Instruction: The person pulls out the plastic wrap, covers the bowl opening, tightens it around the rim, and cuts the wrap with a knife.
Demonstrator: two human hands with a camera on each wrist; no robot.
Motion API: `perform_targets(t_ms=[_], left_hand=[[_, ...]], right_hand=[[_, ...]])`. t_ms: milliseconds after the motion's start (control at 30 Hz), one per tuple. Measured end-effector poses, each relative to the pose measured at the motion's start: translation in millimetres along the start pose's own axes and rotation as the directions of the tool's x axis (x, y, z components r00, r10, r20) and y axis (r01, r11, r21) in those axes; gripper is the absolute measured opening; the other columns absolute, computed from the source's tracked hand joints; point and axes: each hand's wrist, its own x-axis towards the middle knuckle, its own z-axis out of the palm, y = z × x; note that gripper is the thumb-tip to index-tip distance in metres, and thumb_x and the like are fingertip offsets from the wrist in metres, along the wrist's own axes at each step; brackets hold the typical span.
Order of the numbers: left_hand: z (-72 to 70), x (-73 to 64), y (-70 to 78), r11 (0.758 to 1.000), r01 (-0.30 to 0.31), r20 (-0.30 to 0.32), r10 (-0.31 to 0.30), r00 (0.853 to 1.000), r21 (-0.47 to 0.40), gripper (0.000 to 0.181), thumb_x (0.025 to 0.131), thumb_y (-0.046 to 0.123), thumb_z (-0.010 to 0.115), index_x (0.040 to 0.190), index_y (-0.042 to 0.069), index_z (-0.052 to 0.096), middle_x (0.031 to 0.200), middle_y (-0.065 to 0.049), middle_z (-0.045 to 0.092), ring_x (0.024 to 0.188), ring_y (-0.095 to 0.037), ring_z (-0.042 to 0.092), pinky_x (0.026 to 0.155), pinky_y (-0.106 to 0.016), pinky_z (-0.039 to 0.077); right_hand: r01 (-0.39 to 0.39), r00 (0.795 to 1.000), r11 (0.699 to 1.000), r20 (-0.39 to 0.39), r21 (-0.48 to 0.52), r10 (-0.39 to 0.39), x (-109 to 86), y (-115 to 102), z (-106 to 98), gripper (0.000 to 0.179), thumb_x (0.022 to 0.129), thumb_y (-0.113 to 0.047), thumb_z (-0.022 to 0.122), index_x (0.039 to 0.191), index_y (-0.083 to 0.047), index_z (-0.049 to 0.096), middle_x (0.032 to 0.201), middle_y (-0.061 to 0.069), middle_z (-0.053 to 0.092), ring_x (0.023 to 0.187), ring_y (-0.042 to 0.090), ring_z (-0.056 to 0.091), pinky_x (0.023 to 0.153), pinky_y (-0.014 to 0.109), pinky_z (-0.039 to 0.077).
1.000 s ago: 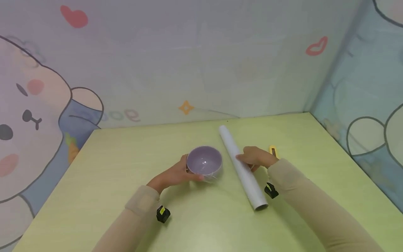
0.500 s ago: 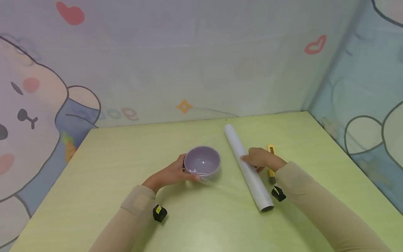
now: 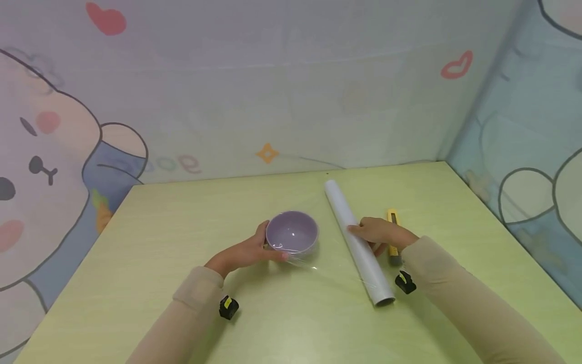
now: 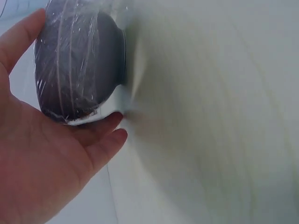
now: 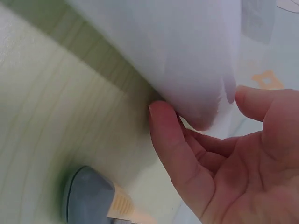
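- Presently I find the left hand (image 3: 247, 251) gripping the purple bowl (image 3: 292, 231), thumb at its near side.
- Right hand (image 3: 378, 231): fingers and thumb curled on the white roll (image 3: 369, 268), right of the bowl.
- I note clear film (image 3: 313, 268) spanning bowl to roll.
- Yellow cutter (image 3: 394, 258): on the table (image 3: 291, 323), beside the right hand.

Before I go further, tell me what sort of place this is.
Probably a staged indoor corner, perhaps for recording: a pale green table stands against a cartoon-printed backdrop, and a small black device sits by each wrist.
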Motion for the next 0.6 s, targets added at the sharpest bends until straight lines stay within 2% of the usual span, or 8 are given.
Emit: perform_targets(t_ms=[100,333,500,600], left_hand=[[2.5,-0.3,0.9,1.000,-0.025,-0.014,0.025,1.000,0.001,0.098,0.073,0.040,0.074,0.143,0.020,0.008,0.141,-0.003,0.029,0.134,-0.024,0.024,0.108,-0.051,0.021],[8.4,4.8,-0.3,0.995,-0.097,-0.054,0.097,0.994,0.000,0.100,0.072,0.030,0.078,0.142,0.013,0.009,0.140,-0.009,0.028,0.129,-0.026,0.032,0.107,-0.049,0.025],[10.1,8.2,-4.6,0.978,-0.205,-0.087,0.208,0.974,0.040,0.099,0.070,0.021,0.081,0.142,0.006,0.014,0.140,-0.014,0.029,0.127,-0.029,0.036,0.107,-0.048,0.028],[9.8,8.7,-3.7,0.969,-0.228,-0.109,0.238,0.965,0.095,0.098,0.068,0.021,0.082,0.141,0.004,0.018,0.138,-0.015,0.034,0.125,-0.028,0.040,0.106,-0.047,0.030]], right_hand=[[0.005,1.000,1.000,0.026,0.031,-0.006,-2.2,2.3,-1.7,0.042,0.098,-0.035,0.039,0.110,0.004,0.047,0.100,0.016,0.057,0.084,0.024,0.061,0.067,0.036,0.055],[0.011,0.999,0.997,0.051,0.073,-0.015,-0.2,5.7,-0.7,0.044,0.095,-0.032,0.042,0.119,0.005,0.045,0.103,0.018,0.056,0.087,0.025,0.059,0.067,0.037,0.055],[0.016,0.999,0.998,0.044,0.064,-0.019,-0.9,6.0,0.7,0.045,0.095,-0.032,0.041,0.120,0.005,0.045,0.103,0.018,0.056,0.086,0.025,0.059,0.065,0.037,0.055],[0.024,0.998,0.997,0.053,0.073,-0.028,-2.0,5.1,-0.7,0.044,0.095,-0.031,0.041,0.119,0.005,0.044,0.103,0.018,0.056,0.086,0.026,0.059,0.066,0.037,0.055]])
